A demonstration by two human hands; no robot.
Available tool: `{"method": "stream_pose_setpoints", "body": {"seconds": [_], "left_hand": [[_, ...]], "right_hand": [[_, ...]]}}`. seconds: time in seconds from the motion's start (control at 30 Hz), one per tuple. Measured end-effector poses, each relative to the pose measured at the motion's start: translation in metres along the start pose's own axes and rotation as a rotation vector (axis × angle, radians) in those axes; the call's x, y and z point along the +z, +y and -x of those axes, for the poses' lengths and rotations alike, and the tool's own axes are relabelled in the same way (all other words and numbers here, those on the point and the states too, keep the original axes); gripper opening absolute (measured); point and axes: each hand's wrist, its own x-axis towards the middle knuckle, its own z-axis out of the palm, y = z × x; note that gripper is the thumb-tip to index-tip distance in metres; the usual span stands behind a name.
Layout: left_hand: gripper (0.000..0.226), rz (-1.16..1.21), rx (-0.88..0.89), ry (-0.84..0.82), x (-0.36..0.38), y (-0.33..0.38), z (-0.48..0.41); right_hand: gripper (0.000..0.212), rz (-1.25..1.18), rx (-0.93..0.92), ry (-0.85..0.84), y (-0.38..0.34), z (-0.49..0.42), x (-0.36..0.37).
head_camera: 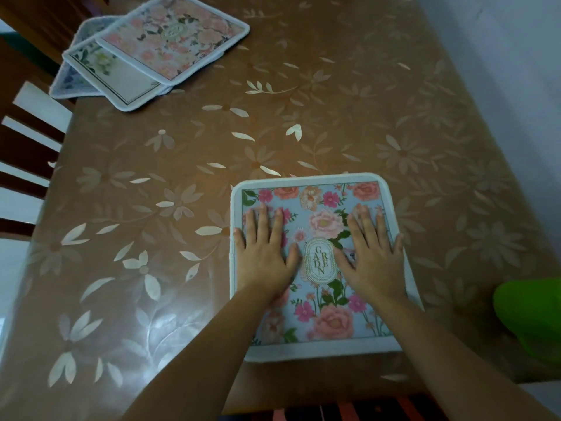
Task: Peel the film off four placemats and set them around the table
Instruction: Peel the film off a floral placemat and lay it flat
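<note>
- Presses the left hand [263, 249] flat on the left half of the mat [329, 322], fingers straight and a little spread, little finger at the white rim.
- Presses the right hand [374, 253] flat on the right half in the same way, palm down, little finger at the right rim.
- Grips nothing with either hand; points both thumbs inward at an oval gold-lined label [320, 260] with letters, which shows between them.
- Reaches both bare forearms in from the bottom edge of the view, over the mat's near part.
- Has the mat lying flat on the table [303, 110], at the near side and right of the middle, its near rim just beside the table's near edge.
- Shows a mat with rounded corners, a white rim, and pink and peach flowers on a blue ground; cannot tell whether film covers it.
- Faces a fanned stack [170, 41] of three more mats at the far left corner, well apart from the hands: pink flowered on top, white with a dark line below, bluish at the bottom, reaching past the table's left edge.
- Works on a glossy brown cover with pale flowers and leaves.
- Has a dark slatted chair [27, 153] beyond the left edge.
- Has a bright green thing [531, 317] at the right edge, cut off and too blurred to name.
- Stands beside a pale wall [516, 62] on the right.
</note>
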Motion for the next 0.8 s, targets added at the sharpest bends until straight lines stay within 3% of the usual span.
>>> {"method": "stream_pose_setpoints", "body": {"seconds": [0.5,0.8], "left_hand": [[0.068,-0.027,0.038,-0.052,0.01,0.008,0.1],[0.071,-0.045,0.095,-0.103,0.011,0.003,0.11]], "right_hand": [[0.079,-0.001,-0.026,-0.081,-0.005,0.086,-0.004],[0.063,-0.04,-0.088,-0.125,-0.012,0.109,-0.011]]}}
